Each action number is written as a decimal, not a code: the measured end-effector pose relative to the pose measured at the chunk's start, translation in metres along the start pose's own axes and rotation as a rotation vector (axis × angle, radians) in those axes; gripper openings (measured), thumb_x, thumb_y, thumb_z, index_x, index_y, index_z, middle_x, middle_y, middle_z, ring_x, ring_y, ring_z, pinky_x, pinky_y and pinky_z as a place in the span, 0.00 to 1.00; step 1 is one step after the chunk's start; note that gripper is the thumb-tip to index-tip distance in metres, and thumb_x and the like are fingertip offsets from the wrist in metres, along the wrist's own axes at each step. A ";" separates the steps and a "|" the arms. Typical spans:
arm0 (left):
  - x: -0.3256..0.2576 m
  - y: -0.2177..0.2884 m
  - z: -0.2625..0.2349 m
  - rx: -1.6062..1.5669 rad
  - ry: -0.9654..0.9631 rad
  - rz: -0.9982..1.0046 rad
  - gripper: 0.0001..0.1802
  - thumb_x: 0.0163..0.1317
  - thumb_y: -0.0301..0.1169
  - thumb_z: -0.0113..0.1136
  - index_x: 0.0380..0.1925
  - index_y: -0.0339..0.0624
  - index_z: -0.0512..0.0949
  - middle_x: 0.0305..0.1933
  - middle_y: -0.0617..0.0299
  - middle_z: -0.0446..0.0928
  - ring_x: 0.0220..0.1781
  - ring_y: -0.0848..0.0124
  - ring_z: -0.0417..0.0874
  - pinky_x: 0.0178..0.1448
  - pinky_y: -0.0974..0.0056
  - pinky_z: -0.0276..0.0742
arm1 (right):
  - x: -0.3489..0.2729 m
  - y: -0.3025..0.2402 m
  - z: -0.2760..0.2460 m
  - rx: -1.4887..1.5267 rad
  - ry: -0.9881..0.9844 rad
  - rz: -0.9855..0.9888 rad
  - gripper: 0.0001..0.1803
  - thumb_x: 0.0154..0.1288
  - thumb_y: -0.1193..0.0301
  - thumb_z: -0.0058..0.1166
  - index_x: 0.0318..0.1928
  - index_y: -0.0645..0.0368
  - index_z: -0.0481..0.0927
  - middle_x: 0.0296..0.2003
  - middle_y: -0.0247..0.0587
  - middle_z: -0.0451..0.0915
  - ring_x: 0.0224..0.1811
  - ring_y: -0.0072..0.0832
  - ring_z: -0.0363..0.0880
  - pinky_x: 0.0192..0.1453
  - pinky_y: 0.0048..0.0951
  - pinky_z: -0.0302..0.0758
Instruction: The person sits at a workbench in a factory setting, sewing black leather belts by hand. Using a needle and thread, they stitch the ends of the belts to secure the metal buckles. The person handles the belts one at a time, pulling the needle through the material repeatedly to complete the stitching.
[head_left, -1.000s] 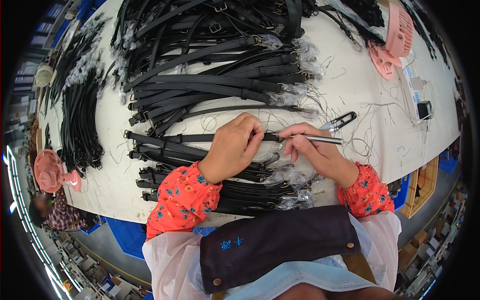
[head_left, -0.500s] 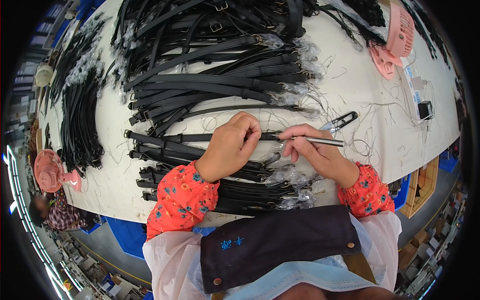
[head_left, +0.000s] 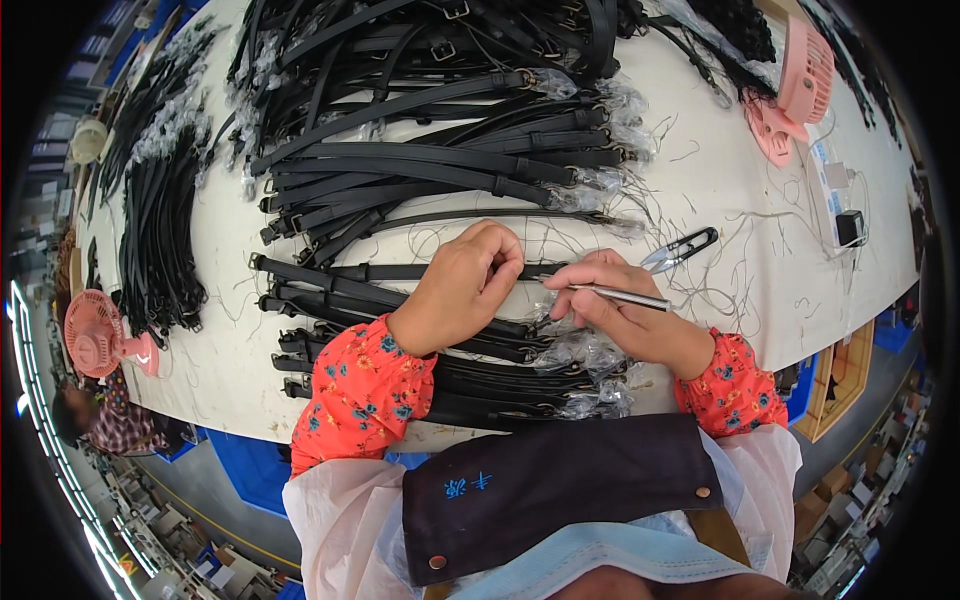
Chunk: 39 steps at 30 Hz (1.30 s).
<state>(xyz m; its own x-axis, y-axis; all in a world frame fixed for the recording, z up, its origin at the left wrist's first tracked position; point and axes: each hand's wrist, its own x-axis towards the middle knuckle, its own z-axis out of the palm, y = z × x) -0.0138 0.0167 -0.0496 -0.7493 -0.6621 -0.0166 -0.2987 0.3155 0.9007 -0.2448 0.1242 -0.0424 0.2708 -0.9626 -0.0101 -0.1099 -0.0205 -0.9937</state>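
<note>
Fingers curled, my left hand pinches a black strap that runs sideways beneath it. Between the thumb and fingers of my right hand is a slim silver pen-like tool. Its tip points left toward the strap's right end, close to my left fingers; whether it touches the strap is hard to tell. More black straps lie bundled below my hands, their buckle ends wrapped in clear plastic. Just beyond my right hand rest thread snips with a black handle.
A big heap of black straps covers the far middle of the white table; another bundle lies left. Pink fans stand at far right and left. Loose threads and a power strip lie right.
My right hand has moved slightly left, toward my left hand, and the silver tool has moved with it, now tilting a little more. My left hand stays in nearly the same place.
</note>
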 end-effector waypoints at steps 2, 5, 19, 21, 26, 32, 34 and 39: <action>0.000 0.000 0.000 0.001 0.002 0.001 0.02 0.69 0.21 0.59 0.39 0.34 0.76 0.42 0.59 0.77 0.37 0.72 0.78 0.40 0.67 0.76 | 0.000 0.000 0.000 0.005 0.000 0.013 0.15 0.80 0.65 0.53 0.59 0.58 0.83 0.37 0.34 0.88 0.43 0.20 0.72 0.51 0.26 0.73; 0.000 0.000 0.000 0.003 0.004 -0.001 0.02 0.69 0.21 0.59 0.39 0.34 0.76 0.41 0.59 0.77 0.37 0.72 0.78 0.40 0.67 0.76 | 0.001 0.000 0.000 -0.017 -0.006 0.003 0.15 0.80 0.66 0.54 0.58 0.58 0.83 0.37 0.33 0.89 0.42 0.19 0.73 0.54 0.27 0.70; 0.003 -0.012 0.000 -0.167 0.328 0.028 0.11 0.65 0.21 0.62 0.46 0.37 0.74 0.46 0.55 0.77 0.44 0.61 0.82 0.50 0.60 0.78 | -0.003 -0.001 -0.002 0.020 0.000 0.012 0.15 0.80 0.64 0.53 0.58 0.58 0.82 0.36 0.35 0.88 0.40 0.22 0.78 0.53 0.31 0.74; -0.001 -0.002 -0.008 0.171 0.221 0.145 0.11 0.63 0.22 0.64 0.44 0.39 0.76 0.49 0.55 0.77 0.48 0.57 0.80 0.56 0.56 0.74 | -0.006 -0.002 -0.004 0.062 0.026 0.046 0.16 0.80 0.64 0.53 0.59 0.57 0.81 0.37 0.37 0.87 0.41 0.26 0.80 0.50 0.33 0.77; -0.006 0.007 -0.015 0.427 -0.021 0.163 0.13 0.58 0.24 0.71 0.43 0.43 0.80 0.49 0.58 0.78 0.52 0.56 0.77 0.60 0.55 0.71 | 0.002 0.016 -0.007 -0.502 0.109 -0.367 0.16 0.70 0.73 0.60 0.57 0.55 0.81 0.40 0.43 0.83 0.41 0.41 0.81 0.50 0.39 0.79; -0.006 0.008 -0.013 0.125 -0.075 -0.053 0.09 0.58 0.24 0.72 0.38 0.40 0.83 0.35 0.60 0.82 0.40 0.63 0.81 0.47 0.60 0.76 | 0.007 0.018 0.002 -0.629 0.118 -0.437 0.22 0.61 0.79 0.66 0.56 0.54 0.79 0.37 0.43 0.81 0.40 0.44 0.81 0.46 0.40 0.79; -0.005 0.010 -0.014 0.037 -0.072 -0.113 0.06 0.60 0.24 0.70 0.36 0.39 0.83 0.33 0.57 0.83 0.38 0.61 0.81 0.45 0.59 0.77 | 0.005 0.019 0.002 -0.580 0.128 -0.402 0.22 0.61 0.81 0.66 0.56 0.55 0.79 0.36 0.43 0.80 0.38 0.43 0.81 0.42 0.38 0.79; -0.003 0.001 -0.013 0.113 0.011 0.147 0.04 0.60 0.21 0.70 0.35 0.39 0.84 0.34 0.60 0.82 0.39 0.65 0.81 0.44 0.64 0.77 | 0.004 0.014 0.004 -0.456 0.193 -0.386 0.20 0.62 0.83 0.66 0.54 0.56 0.80 0.36 0.44 0.80 0.34 0.38 0.81 0.37 0.34 0.78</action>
<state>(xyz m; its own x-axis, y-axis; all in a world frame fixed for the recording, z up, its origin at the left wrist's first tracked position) -0.0040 0.0103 -0.0429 -0.7837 -0.6100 0.1169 -0.2511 0.4833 0.8387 -0.2413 0.1216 -0.0568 0.1996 -0.8934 0.4025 -0.4471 -0.4485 -0.7739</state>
